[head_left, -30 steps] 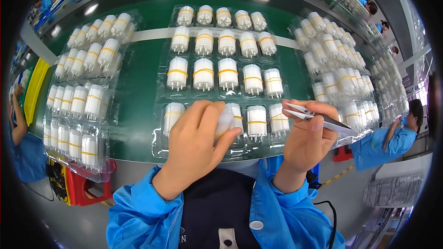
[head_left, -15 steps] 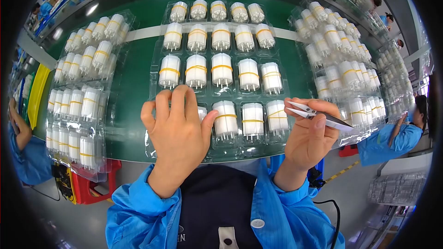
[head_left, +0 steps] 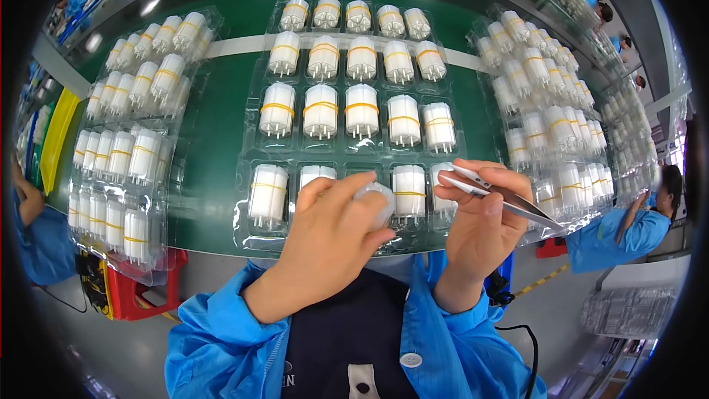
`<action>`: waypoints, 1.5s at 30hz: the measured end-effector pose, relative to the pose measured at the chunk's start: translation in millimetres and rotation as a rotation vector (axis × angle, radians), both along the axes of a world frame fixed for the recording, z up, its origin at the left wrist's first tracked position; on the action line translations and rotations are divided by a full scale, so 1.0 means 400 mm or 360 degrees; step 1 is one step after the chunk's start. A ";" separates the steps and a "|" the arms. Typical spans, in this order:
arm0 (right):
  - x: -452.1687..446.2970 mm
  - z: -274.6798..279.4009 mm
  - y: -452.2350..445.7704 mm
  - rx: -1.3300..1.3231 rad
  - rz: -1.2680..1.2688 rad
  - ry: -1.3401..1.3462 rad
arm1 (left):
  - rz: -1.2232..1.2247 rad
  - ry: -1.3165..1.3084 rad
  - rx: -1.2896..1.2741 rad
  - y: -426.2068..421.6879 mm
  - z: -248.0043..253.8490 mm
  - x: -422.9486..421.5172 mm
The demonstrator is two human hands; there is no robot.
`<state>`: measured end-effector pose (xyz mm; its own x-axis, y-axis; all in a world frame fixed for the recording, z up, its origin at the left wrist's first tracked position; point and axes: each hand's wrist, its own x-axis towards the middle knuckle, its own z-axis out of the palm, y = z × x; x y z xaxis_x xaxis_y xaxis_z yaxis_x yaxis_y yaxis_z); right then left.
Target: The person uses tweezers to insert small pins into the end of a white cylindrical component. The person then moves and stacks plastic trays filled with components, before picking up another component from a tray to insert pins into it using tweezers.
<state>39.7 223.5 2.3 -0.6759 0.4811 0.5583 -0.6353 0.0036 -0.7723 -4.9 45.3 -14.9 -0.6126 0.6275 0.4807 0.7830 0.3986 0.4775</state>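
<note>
My left hand (head_left: 329,233) is closed around a white cylinder (head_left: 378,203) in the middle of the front row. Its rounded end shows between the thumb and fingers, while the rest is hidden. In my right hand (head_left: 484,229) are tweezers (head_left: 509,203) with white tips and a grey metal body, the tips pointing left with a gap between them. Close by, another white cylinder (head_left: 408,192) wears a yellow band and has short pins at its lower end. A clear plastic tray (head_left: 255,240) holds the front row.
Further rows of banded white cylinders (head_left: 321,111) fill trays ahead on the green table (head_left: 207,133). Loaded trays stand at the left (head_left: 140,155) and right (head_left: 565,125). A red stool (head_left: 159,288) is below the left edge; a co-worker in blue (head_left: 628,225) sits at the right.
My left hand has moved right from the front row's left end to its middle, closing on a white cylinder there. The tweezers remain in my right hand, shifted slightly left.
</note>
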 end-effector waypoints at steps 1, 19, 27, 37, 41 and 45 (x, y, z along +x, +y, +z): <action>0.000 -0.002 -0.003 0.0006 0.0030 -0.0003 | -0.0012 -0.0087 0.0256 -0.009 0.003 0.001; 0.017 0.022 -0.060 0.0052 0.0220 0.0040 | -0.0031 -0.0256 0.0768 -0.040 -0.013 -0.027; 0.014 0.025 -0.113 0.0088 0.0488 -0.0205 | 0.0102 -0.0041 0.0711 -0.032 -0.018 -0.018; 0.003 0.017 -0.114 0.0229 0.0444 -0.0214 | 0.0158 -0.0010 0.0692 -0.025 -0.023 -0.015; 0.002 0.018 -0.115 0.0218 0.0443 -0.0242 | 0.0171 -0.0008 0.0688 -0.024 -0.023 -0.015; 0.001 0.016 -0.118 0.0098 0.0496 -0.0230 | 0.0183 0.0038 0.0681 -0.023 -0.023 -0.016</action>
